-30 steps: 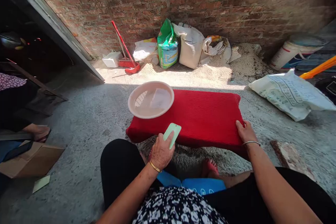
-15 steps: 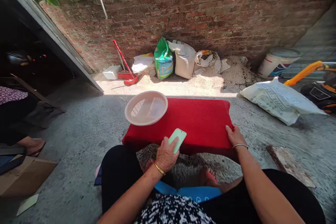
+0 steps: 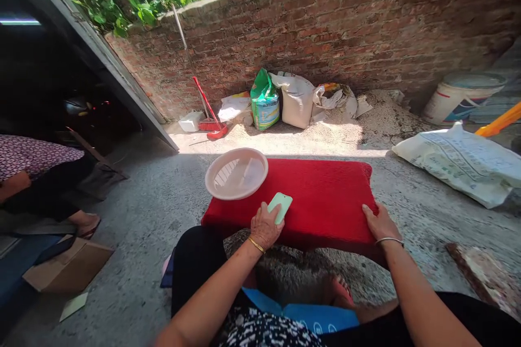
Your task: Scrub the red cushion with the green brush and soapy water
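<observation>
My left hand (image 3: 266, 226) is closed around a pale green scrubbing brush (image 3: 280, 207), flat and hand-sized with a small hole at its far end. It lies over the front part of a red cloth (image 3: 317, 187) that covers a low bench; any bristles underneath are hidden. At the right edge, my right hand (image 3: 382, 223) grips the cloth and bench corner, thumb on top, with the other fingers partly hidden. A pale pink basin (image 3: 236, 195) holding clear water stands on the far left corner of the bench.
Sacks (image 3: 296, 100) and a red broom (image 3: 209, 105) stand along the brick wall (image 3: 317, 32). A white sack (image 3: 459, 160) lies at right, near a bucket (image 3: 464, 98). At left, a person (image 3: 36, 160) sits near a cardboard box (image 3: 69, 267). A slab (image 3: 484, 274) lies front right.
The view has shifted left, so more of the person at left shows. My left hand with the brush has moved slightly farther up the cloth. My right hand keeps hold of the edge.
</observation>
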A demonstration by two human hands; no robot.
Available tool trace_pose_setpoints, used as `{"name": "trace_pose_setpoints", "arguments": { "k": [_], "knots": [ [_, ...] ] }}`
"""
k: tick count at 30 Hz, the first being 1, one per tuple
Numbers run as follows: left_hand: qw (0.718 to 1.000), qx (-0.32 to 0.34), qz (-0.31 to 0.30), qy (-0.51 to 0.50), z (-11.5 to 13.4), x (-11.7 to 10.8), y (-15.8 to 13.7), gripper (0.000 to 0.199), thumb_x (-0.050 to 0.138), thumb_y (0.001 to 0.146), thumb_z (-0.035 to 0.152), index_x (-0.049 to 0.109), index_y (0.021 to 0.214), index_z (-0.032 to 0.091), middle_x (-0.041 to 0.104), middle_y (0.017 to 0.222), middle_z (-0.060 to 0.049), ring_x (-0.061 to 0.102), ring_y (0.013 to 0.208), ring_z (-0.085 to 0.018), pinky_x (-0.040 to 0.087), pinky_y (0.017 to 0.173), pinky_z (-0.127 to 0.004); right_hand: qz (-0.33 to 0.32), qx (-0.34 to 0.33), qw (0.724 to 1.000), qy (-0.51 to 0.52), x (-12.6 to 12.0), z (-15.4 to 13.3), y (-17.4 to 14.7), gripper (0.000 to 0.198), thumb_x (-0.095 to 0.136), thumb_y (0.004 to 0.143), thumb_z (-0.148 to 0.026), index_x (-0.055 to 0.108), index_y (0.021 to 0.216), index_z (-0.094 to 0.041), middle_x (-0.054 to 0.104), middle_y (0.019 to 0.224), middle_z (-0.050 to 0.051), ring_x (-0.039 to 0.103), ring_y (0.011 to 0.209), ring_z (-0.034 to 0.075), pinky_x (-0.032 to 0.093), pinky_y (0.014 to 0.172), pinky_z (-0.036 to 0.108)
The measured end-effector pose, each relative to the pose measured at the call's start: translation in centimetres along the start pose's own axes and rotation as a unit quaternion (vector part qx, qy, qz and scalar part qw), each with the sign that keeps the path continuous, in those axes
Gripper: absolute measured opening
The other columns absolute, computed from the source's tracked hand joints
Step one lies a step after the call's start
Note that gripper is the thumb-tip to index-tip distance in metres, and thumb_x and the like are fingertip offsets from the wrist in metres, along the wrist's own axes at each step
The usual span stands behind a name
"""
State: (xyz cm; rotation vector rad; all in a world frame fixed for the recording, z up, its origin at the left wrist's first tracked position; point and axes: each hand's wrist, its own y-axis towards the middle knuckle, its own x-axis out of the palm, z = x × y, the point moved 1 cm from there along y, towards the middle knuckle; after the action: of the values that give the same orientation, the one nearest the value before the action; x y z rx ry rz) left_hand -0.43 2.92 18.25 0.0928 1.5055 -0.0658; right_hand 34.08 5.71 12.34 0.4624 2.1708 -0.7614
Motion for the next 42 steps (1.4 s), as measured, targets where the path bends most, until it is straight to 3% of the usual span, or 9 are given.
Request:
{"name": "trace_pose_setpoints", "arguments": {
  "k": [5,9,17,25,31,35,37,39,42],
  "knots": [
    [0.995,-0.068,0.014,0.071,-2.7,-1.3,4.4,0.05,0.042,0.093,0.044,0.046,0.141,0.031,0.055,0.11,-0.013,0.063,0.087,-0.023,0.052,0.072,-0.036,0.0,0.006,1.0,0.008,0.1,-0.1,-0.1,0.075,0.033,0.089,-0.065,0.034,0.149,-0.018,0.055,0.135,0.02,0.054,0.123,0.037,0.041,0.102,0.053],
    [0.992,-0.084,-0.009,0.095,-1.3,-0.1,5.1,0.052,0.041,0.093,0.044,0.046,0.141,0.024,0.056,0.108,-0.015,0.064,0.084,-0.023,0.053,0.071,-0.037,-0.007,0.023,1.0,-0.002,-0.1,-0.4,-0.4,0.074,0.032,0.09,-0.064,0.031,0.15,-0.02,0.054,0.137,0.018,0.053,0.123,0.036,0.039,0.103,0.053],
    [0.989,0.138,-0.035,0.04,4.5,1.4,1.4,0.055,0.052,0.09,0.043,0.04,0.143,0.039,0.048,0.127,-0.011,0.053,0.11,-0.025,0.051,0.084,-0.037,-0.007,0.019,1.0,-0.005,-0.4,-0.7,-0.8,0.072,0.032,0.091,-0.062,0.031,0.149,-0.019,0.053,0.138,0.017,0.053,0.124,0.036,0.04,0.103,0.05],
    [0.996,-0.061,-0.014,0.064,0.7,0.9,3.5,0.053,0.041,0.094,0.042,0.043,0.145,0.026,0.05,0.12,-0.018,0.057,0.102,-0.028,0.052,0.077,-0.038,0.0,0.017,1.0,-0.006,-0.1,-0.4,-0.4,0.072,0.032,0.091,-0.063,0.033,0.149,-0.019,0.055,0.136,0.017,0.055,0.122,0.035,0.04,0.102,0.051],
    [0.973,0.23,-0.037,0.001,6.7,2.8,-2.1,0.06,0.055,0.086,0.045,0.04,0.144,0.036,0.051,0.12,-0.011,0.053,0.107,-0.026,0.046,0.093,-0.042,-0.008,0.025,1.0,-0.002,-0.1,-0.3,-0.1,0.074,0.032,0.09,-0.064,0.032,0.149,-0.019,0.053,0.137,0.017,0.053,0.123,0.036,0.039,0.103,0.051],
    [0.973,0.217,-0.049,-0.066,5.8,1.5,-2.4,0.054,0.054,0.087,0.041,0.046,0.14,0.031,0.051,0.116,-0.011,0.053,0.103,-0.025,0.047,0.091,-0.041,0.012,0.031,0.999,-0.011,-0.2,-0.3,-0.5,0.073,0.035,0.09,-0.063,0.035,0.148,-0.019,0.053,0.135,0.019,0.053,0.122,0.036,0.04,0.102,0.052],
    [0.975,0.168,-0.059,-0.135,3.8,0.3,-1.6,0.046,0.052,0.088,0.036,0.053,0.133,0.026,0.052,0.111,-0.01,0.055,0.098,-0.021,0.048,0.088,-0.036,0.102,-0.01,0.994,-0.036,-0.4,-1.0,-1.1,0.071,0.042,0.088,-0.06,0.04,0.145,-0.019,0.047,0.139,0.021,0.047,0.126,0.039,0.037,0.103,0.056],
    [0.961,0.14,-0.073,-0.227,1.8,-0.9,-0.9,0.04,0.054,0.087,0.032,0.058,0.126,0.023,0.052,0.105,-0.008,0.055,0.093,-0.018,0.048,0.085,-0.031,0.166,-0.135,0.977,-0.03,-0.6,-2.4,-2.1,0.07,0.048,0.085,-0.059,0.045,0.141,-0.018,0.046,0.139,0.021,0.042,0.129,0.04,0.032,0.105,0.059],
    [0.921,0.145,-0.13,-0.337,0.0,-1.6,-0.4,0.033,0.063,0.08,0.028,0.066,0.112,0.022,0.055,0.097,-0.004,0.056,0.088,-0.015,0.046,0.083,-0.027,0.018,-0.366,0.927,0.078,-0.3,-5.3,-4.5,0.065,0.053,0.082,-0.063,0.056,0.129,-0.019,0.055,0.128,0.017,0.048,0.122,0.033,0.039,0.104,0.051]
  ]
}}
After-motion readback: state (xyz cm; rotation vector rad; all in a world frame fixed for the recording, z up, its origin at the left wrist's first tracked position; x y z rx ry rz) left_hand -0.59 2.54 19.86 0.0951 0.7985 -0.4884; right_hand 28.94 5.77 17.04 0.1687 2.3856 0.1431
